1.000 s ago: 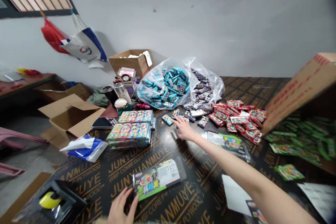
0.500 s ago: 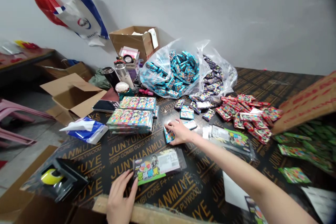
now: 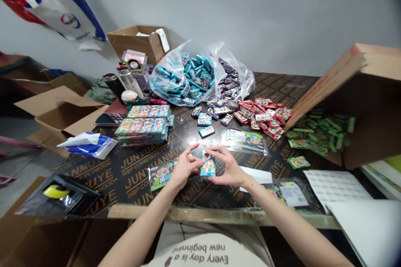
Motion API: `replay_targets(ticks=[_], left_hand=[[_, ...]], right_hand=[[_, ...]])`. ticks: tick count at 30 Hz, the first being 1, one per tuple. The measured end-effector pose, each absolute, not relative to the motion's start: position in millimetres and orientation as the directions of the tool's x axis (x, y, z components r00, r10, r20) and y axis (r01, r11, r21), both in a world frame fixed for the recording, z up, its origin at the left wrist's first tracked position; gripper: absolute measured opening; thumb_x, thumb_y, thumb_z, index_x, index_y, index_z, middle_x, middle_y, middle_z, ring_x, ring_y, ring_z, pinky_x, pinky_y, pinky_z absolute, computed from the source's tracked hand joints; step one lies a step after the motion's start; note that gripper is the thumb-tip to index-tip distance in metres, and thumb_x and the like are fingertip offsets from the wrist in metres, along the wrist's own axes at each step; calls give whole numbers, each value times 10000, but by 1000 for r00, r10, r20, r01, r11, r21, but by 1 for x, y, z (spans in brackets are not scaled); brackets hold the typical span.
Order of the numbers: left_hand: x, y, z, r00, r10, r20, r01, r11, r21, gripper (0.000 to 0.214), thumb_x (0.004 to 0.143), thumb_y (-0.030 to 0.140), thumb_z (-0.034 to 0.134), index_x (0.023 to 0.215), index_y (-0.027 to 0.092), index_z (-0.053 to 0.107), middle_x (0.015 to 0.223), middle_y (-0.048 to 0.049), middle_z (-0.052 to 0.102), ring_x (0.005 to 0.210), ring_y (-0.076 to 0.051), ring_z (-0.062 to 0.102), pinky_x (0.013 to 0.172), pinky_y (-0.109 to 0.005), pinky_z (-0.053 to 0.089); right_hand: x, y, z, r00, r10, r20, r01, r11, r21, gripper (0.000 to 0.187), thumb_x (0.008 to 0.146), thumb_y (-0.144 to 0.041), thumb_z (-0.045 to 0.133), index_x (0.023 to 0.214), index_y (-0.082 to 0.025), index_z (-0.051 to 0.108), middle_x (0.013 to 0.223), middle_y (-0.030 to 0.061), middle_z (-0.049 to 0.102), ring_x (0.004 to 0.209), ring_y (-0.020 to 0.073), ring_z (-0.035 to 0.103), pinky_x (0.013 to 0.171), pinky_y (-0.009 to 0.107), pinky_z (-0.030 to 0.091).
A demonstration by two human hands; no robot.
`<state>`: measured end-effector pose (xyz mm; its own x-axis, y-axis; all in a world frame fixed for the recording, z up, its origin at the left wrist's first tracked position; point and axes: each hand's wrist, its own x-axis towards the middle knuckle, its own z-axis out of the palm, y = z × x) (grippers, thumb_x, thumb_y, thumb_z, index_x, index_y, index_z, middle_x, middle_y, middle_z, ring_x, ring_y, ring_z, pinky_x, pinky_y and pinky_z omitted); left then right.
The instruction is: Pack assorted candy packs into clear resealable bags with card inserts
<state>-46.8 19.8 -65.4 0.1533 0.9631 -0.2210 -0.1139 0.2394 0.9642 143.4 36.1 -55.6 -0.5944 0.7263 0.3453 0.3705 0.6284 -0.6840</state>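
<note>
Between the hands, the blue candy box [image 3: 208, 167] is pointing its long axis away from the person, the right hand [image 3: 229, 170] grasping it end to end, the left hand [image 3: 184, 170] meeting its left edge, pinch uncertain.

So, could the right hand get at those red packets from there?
Probably yes: only flat printed packs seem to lie between the right hand and the red packets, nothing tall. It is holding a blue packet, though.
</note>
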Motion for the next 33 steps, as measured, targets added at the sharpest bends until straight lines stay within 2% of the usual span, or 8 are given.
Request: replay_targets(ticks=[3, 5, 7, 13, 21, 26, 30, 33], left_hand=[[-63, 24, -80, 219, 974, -61, 411, -35, 911, 828, 571, 454, 718, 1290, 193, 399, 1012, -113, 625, 959, -256, 576, 829, -400, 422], [-73, 24, -91, 232, 973, 10, 726, -180, 664, 949, 452, 417, 781, 1298, 210, 403, 1140, -138, 556, 1095, -320, 477, 922, -459, 337], [-78, 20, -98, 263, 965, 21, 851, -242, 466, 1011, 448, 372, 782, 1343, 230, 333, 1144, -129, 532, 1084, -325, 465, 923, -463, 326], [-62, 1, -84, 367, 915, 169, 769, -401, 499, 1046, 599, 324, 686, 1417, 220, 42, 1175, -98, 482, 1076, -271, 450, 936, -406, 341], [-45, -3, -74, 422, 886, 194, 666, -448, 596, 1047, 587, 249, 690, 1414, 217, 49, 1216, -96, 460, 1135, -270, 414, 990, -418, 315], [-39, 1, -72, 351, 917, 189, 642, -383, 664, 1038, 594, 226, 683, 1412, 238, 43, 1197, -78, 468, 1097, -242, 448, 967, -395, 344], [-37, 8, -80, 333, 930, 157, 629, -343, 697, 1064, 568, 203, 694, 1411, 255, 47, 1174, -62, 474, 1076, -228, 456, 952, -376, 351], [-37, 11, -95, 341, 934, 104, 663, -317, 678, 1083, 547, 204, 708, 1412, 253, 58, 1180, -66, 469, 1070, -233, 442, 958, -383, 332]], right_hand=[[161, 27, -67, -409, 831, 377, 456, 544, -704, 667, 572, -259, 680, 1199, -226, 454, 1139, 78, 496, 1078, 261, 453, 943, 399, 339], [169, 25, -76, -319, 865, 386, 517, 501, -694, 642, 575, -232, 663, 1180, -217, 448, 1141, 82, 506, 1080, 270, 454, 942, 407, 327], [174, 24, -82, -318, 869, 380, 557, 496, -666, 640, 589, -253, 680, 1182, -215, 443, 1160, 87, 511, 1092, 277, 450, 940, 412, 312], [178, 18, -77, -444, 821, 359, 571, 568, -592, 699, 618, -402, 711, 1221, -207, 417, 1194, 108, 514, 1119, 282, 437, 922, 408, 297], [182, 14, -70, -575, 748, 332, 450, 628, -635, 710, 590, -347, 699, 1223, -205, 410, 1174, 87, 526, 1082, 256, 461, 926, 388, 292], [186, 6, -74, -456, 786, 418, 521, 616, -591, 872, 610, -514, 693, 1318, -199, 293, 1228, 131, 504, 1163, 291, 413, 1002, 448, 185], [183, 16, -79, -565, 740, 365, 457, 649, -608, 691, 783, -474, 534, 1354, -224, 235, 1190, 94, 554, 1102, 242, 493, 1030, 463, 130], [183, 70, -86, -304, 868, 391, 619, 493, -612, 588, 831, -427, 466, 1347, -230, 261, 1255, 93, 501, 1164, 236, 435, 1005, 428, 208]])
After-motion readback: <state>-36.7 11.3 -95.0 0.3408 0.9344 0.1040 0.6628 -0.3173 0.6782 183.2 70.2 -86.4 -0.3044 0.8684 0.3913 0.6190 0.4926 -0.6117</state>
